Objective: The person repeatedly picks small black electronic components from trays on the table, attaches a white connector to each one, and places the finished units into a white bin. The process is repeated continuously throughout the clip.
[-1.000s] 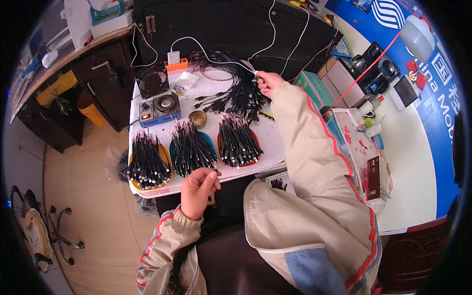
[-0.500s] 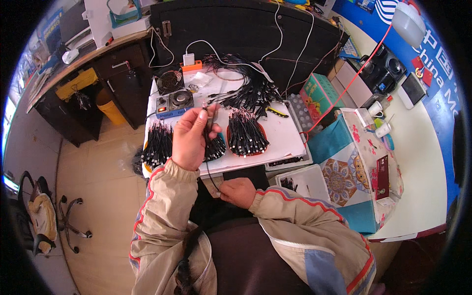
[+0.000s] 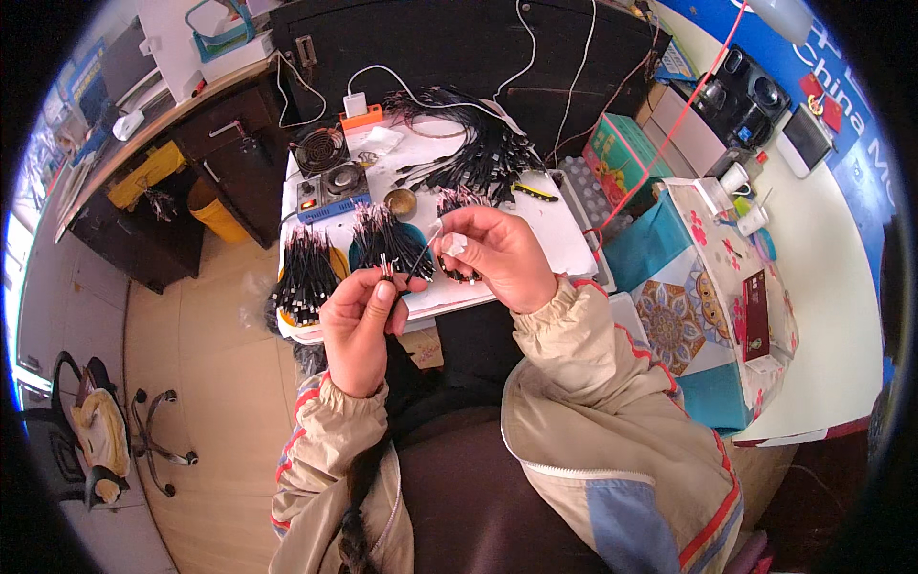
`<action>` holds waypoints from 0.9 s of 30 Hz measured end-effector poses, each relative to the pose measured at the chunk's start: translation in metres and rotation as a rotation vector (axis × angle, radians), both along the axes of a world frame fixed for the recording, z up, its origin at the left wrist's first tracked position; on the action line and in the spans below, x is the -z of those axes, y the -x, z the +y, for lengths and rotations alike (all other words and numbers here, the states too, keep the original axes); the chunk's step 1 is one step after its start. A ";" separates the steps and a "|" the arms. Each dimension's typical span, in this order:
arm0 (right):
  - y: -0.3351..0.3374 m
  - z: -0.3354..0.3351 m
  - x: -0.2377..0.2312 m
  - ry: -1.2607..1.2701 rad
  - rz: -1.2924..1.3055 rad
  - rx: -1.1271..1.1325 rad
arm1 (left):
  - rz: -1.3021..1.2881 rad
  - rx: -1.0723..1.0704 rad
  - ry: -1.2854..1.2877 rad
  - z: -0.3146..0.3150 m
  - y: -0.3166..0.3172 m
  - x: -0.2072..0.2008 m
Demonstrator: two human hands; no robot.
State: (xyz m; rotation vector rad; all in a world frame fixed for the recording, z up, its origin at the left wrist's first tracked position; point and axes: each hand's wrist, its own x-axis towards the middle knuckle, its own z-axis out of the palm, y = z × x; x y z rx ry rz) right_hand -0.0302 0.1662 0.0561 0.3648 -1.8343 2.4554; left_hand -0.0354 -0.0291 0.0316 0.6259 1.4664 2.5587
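Above the near edge of the white-topped table (image 3: pixel 449 298), my left hand (image 3: pixel 360 330) pinches a thin black cable (image 3: pixel 386 272) with bare wire ends pointing up. My right hand (image 3: pixel 507 260), a white wrap on its thumb, is closed close by on a slim part that looks like the cable's other end; its fingers partly hide it. Behind the hands stand bunches of short black cables: a left bunch (image 3: pixel 304 282), a middle bunch (image 3: pixel 382 239) in a teal holder, and a right bunch (image 3: pixel 459 199) mostly covered by my right hand.
Farther back are a blue box with a round top (image 3: pixel 335 198), a small round tin (image 3: pixel 401 202), a black fan (image 3: pixel 323 151) and an orange power strip (image 3: pixel 360 117). A large cable pile (image 3: pixel 478 158) and a yellow-black cutter knife (image 3: pixel 535 193) lie to the right.
My left hand has come down and nearer. My right hand has risen from my lap to meet it. The tin and middle bunch are now uncovered; the right bunch is now partly hidden.
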 end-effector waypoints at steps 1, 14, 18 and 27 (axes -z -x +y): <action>0.000 -0.002 -0.007 0.014 0.029 -0.012 | -0.012 0.014 0.003 0.001 0.000 0.000; -0.025 -0.018 -0.007 -0.170 0.091 0.163 | 0.228 -0.201 0.395 0.021 -0.012 -0.014; -0.020 -0.007 -0.001 -0.111 0.030 0.032 | -0.058 0.083 0.114 0.018 -0.009 -0.009; -0.021 -0.026 0.020 0.230 -0.045 0.063 | -0.321 0.323 -0.203 0.018 -0.008 -0.003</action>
